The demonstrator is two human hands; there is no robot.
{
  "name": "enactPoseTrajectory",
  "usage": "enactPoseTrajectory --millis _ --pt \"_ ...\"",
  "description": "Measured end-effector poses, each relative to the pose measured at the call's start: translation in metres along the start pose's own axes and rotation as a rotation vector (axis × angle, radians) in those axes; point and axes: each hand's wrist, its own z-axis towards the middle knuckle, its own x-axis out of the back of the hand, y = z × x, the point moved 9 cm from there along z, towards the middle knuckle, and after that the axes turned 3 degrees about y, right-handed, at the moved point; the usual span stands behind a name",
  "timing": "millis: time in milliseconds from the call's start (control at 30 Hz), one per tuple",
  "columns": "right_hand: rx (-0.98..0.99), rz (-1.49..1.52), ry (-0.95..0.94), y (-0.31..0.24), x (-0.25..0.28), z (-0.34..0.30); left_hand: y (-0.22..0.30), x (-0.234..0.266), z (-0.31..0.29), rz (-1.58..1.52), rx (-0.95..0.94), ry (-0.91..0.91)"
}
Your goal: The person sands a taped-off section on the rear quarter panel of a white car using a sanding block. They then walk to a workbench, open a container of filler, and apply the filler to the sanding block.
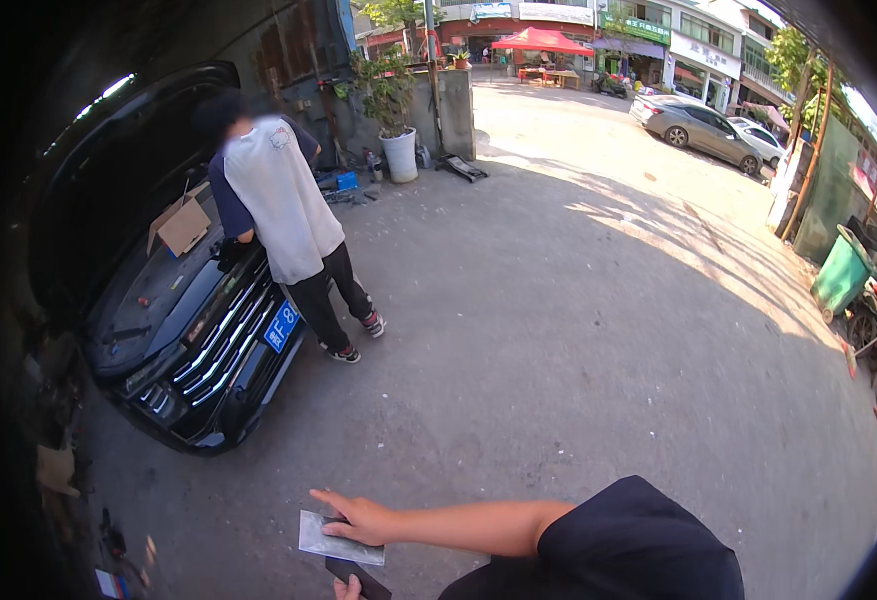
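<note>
My right hand reaches in from the lower right, its dark-sleeved arm stretched leftward. It grips a flat, clear plastic packet, thumb on top and index finger pointing out to the left. Part of the packet lies under the hand, and its contents cannot be made out. Just below, at the bottom edge, my left hand shows only partly. Its thumb presses on a dark, flat rectangular object whose kind I cannot tell. The packet is close above that object.
Ahead on the left stands a black car, hood raised. A person leans over its front, near an open cardboard box. Farther off are a white planter, a green bin and a parked grey car.
</note>
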Motion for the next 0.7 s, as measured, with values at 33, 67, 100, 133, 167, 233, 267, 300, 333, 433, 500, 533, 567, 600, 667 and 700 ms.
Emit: enactPoseTrajectory --millis 33,67,100,133,167,233,267,300,333,433,500,533,567,600,667,700 --pt "0.088 -0.073 0.073 0.006 -0.001 -0.012 0.013 0.004 -0.001 0.003 -0.051 0.011" --pt "0.175 -0.148 0.144 0.014 0.000 -0.028 0.024 0.011 -0.001 0.004 -0.101 0.022" --pt "0.168 -0.167 0.134 0.014 -0.007 -0.037 0.026 0.045 0.027 -0.043 -0.239 -0.079" --pt "0.148 -0.197 0.129 0.017 -0.008 -0.049 0.039 0.054 0.031 -0.005 -0.281 -0.089" --pt "0.022 -0.187 0.054 0.019 -0.003 -0.056 0.051 0.062 0.033 0.032 -0.325 -0.096" --pt "-0.135 -0.154 0.007 0.019 -0.007 -0.069 0.069 0.070 0.022 0.083 -0.427 0.005" --pt "-0.153 -0.151 0.038 0.016 -0.004 -0.070 0.073 0.070 0.019 0.105 -0.463 0.082" --pt "-0.170 -0.147 0.067 0.013 -0.003 -0.071 0.076 0.073 0.017 0.126 -0.499 0.162" --pt "-0.134 -0.192 0.062 0.007 -0.010 -0.072 0.079 0.079 0.017 0.146 -0.535 0.242" --pt "-0.055 -0.239 0.121 -0.012 -0.022 -0.072 0.063 0.085 0.037 0.358 -0.739 0.113" --pt "-0.050 -0.168 0.261 -0.024 -0.007 -0.054 0.057 0.064 0.020 0.769 -0.891 0.082" --pt "-0.068 -0.156 0.317 -0.033 0.007 -0.043 0.055 0.058 0.012 0.834 -0.968 0.078" --pt "-0.076 -0.138 0.366 -0.050 0.025 -0.028 0.054 0.067 0.018 0.827 -0.962 0.118" --pt "-0.092 -0.125 0.428 -0.060 0.039 -0.025 0.052 0.079 0.027 0.820 -0.951 0.142" --pt "-0.054 -0.164 0.332 -0.069 0.037 -0.026 0.052 0.112 0.056 0.520 -0.721 0.086" --pt "-0.036 -0.191 0.287 -0.071 0.038 -0.026 0.059 0.118 0.059 0.453 -0.701 0.129"
